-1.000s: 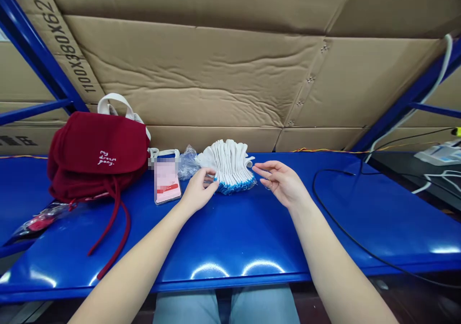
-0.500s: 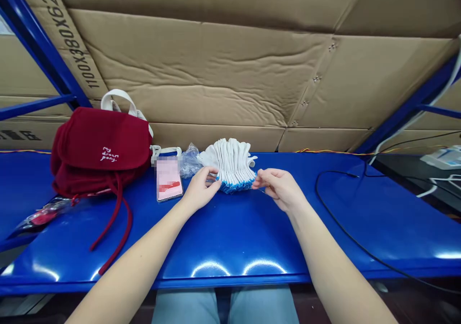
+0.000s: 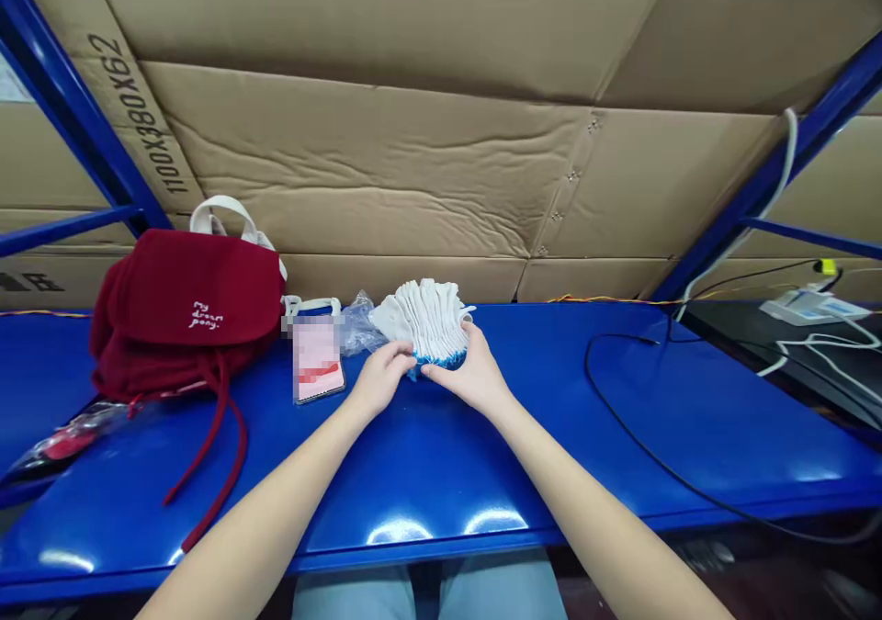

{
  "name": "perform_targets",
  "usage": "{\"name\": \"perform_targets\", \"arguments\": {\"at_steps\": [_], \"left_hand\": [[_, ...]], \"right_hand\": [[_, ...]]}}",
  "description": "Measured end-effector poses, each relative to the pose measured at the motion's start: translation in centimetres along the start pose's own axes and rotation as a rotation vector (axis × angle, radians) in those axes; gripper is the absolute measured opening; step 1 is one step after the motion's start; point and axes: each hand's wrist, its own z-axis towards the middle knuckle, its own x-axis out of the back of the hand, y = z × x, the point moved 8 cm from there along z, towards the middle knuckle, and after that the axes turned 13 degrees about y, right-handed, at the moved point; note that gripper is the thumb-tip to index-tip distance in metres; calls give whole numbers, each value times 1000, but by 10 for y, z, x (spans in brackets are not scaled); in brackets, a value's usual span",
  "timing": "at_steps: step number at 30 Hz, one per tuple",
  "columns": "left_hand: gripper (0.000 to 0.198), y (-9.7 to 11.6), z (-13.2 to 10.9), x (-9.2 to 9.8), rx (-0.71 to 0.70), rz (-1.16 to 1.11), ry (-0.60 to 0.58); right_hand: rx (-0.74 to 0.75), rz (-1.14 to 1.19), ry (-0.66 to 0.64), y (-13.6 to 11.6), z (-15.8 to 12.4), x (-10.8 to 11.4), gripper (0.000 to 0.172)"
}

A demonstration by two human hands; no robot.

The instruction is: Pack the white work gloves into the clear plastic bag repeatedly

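A fanned stack of white knit gloves point(image 3: 427, 317) with blue cuffs lies on the blue metal shelf point(image 3: 441, 473). My left hand point(image 3: 381, 379) grips the stack's front left at the blue cuffs. My right hand point(image 3: 461, 372) presses in from the front right, its fingertips on the cuffs and its thumb side near my left fingers. Together my hands hide most of the blue cuff edge.
To the left lie a phone with a blurred screen point(image 3: 317, 360), a clear plastic bag point(image 3: 356, 328) and a dark red bag point(image 3: 186, 303) with long drawstrings. A black cable point(image 3: 598, 400) curves across the shelf's right side. Cardboard sheets point(image 3: 358, 170) line the back.
My right hand has moved left from the stack's right end and now holds its front beside my left hand. The stack has shifted slightly, and the view has tilted.
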Motion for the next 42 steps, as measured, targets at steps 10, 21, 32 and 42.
{"name": "perform_targets", "arguments": {"at_steps": [10, 21, 32, 42], "left_hand": [[58, 25, -19, -19, -401, 189, 38], [6, 30, -12, -9, -474, 266, 357], [24, 31, -23, -30, -634, 381, 166], [26, 30, -19, -28, -802, 645, 44]], "right_hand": [[-214, 22, 217, -1, 8, 0, 109], [-288, 59, 325, -14, 0, -18, 100], [-375, 69, 386, 4, 7, -9, 103], [-265, 89, 395, 3, 16, 10, 79]]}}
